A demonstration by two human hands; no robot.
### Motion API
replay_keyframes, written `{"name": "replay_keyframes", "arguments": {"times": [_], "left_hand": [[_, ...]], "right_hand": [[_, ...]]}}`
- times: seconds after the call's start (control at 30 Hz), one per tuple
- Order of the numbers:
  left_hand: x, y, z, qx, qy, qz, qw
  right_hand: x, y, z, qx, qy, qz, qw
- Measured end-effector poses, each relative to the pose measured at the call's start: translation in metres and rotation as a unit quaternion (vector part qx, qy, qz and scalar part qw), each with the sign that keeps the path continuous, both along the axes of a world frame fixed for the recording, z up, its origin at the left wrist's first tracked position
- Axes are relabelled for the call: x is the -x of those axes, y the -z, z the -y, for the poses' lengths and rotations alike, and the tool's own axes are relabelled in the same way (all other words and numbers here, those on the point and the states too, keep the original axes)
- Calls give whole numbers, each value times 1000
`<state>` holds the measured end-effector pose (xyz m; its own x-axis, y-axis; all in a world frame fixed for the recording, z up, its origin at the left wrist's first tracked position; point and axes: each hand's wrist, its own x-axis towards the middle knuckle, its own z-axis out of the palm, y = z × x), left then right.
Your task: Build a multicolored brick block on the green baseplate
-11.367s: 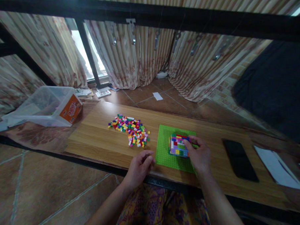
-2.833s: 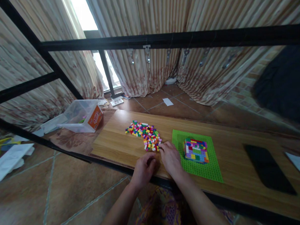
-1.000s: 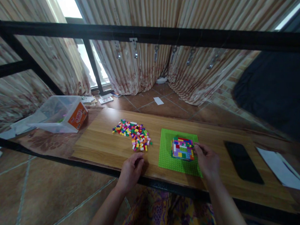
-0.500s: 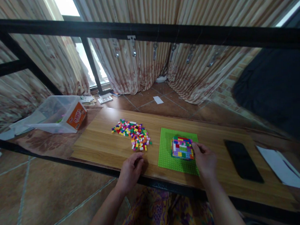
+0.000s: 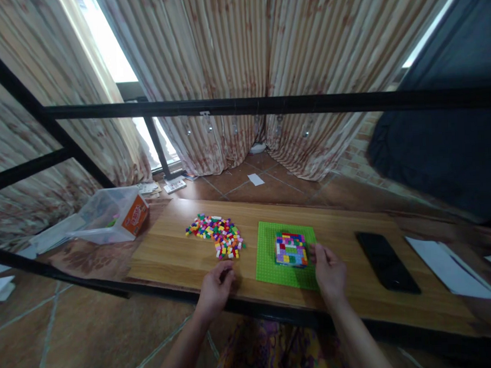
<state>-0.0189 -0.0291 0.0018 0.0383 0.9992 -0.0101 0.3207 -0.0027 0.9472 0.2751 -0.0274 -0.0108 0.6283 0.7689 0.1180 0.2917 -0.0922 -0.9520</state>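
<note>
The green baseplate (image 5: 267,264) lies flat on the counter (image 5: 167,260), and its studs probably keep the multicoloured brick build (image 5: 291,249) near its middle from sliding. Over the baseplate's right edge, the right hand (image 5: 329,270) has its fingers curled in and thumb close to forefinger, just beside the build; the view is too coarse to tell whether a small brick is pinched there. The left hand (image 5: 216,288), loosely half open with nothing showing in it, rests left of the baseplate, below the loose bricks (image 5: 227,242), likely spread there for easy picking. The black phone (image 5: 387,262) lies right of the baseplate, apparently out of the way.
</note>
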Motion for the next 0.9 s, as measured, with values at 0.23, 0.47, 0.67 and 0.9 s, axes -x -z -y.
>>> {"name": "replay_keyframes", "arguments": {"times": [0.23, 0.47, 0.67, 0.9], "left_hand": [[-2, -2, 1, 6, -10, -16, 1000], [-6, -2, 1, -18, -26, -37, 999], [-4, 8, -3, -37, -40, -53, 997], [-5, 8, 0, -58, -40, -114, 991]], "right_hand": [[-32, 14, 45, 16, -12, 207, 978], [-26, 27, 52, -12, -66, 326, 943], [-25, 32, 49, -13, -51, 370, 928], [-25, 31, 52, -1, -53, 380, 924]]}}
